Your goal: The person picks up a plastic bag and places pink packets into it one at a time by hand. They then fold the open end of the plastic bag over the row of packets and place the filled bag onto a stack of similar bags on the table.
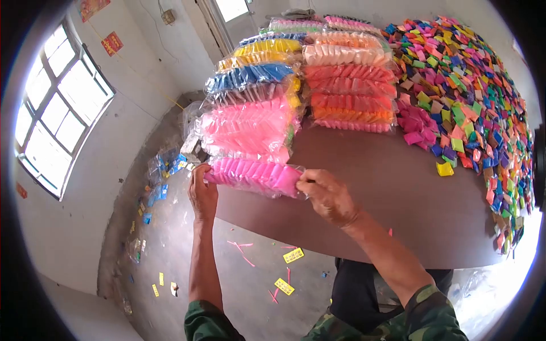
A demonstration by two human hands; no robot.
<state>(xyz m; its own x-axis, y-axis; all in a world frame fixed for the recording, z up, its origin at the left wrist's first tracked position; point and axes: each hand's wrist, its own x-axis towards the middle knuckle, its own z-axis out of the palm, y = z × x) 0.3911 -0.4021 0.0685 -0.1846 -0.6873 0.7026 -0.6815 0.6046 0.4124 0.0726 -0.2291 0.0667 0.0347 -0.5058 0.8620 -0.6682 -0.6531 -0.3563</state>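
Between my two hands stretches a clear plastic bag of pink packets [253, 174], held level above the table's left edge. My left hand [203, 193] is closed on the bag's left end. At the right end, the fingers of my right hand [329, 196] pinch the plastic. Just beyond it lie rows of similar filled bags, the nearest being light pink bags [244, 131]. A second column beside them holds red and orange bags [352, 105]. What the small packets contain cannot be made out.
A large heap of loose colourful packets [455, 85] covers the right side of the brown table [364, 170]. Some pink packets [418, 122] are bunched at the heap's near edge. Yellow cards [293, 255], pink strips and plastic scraps litter the floor [227, 273]. A window [62, 108] is at left.
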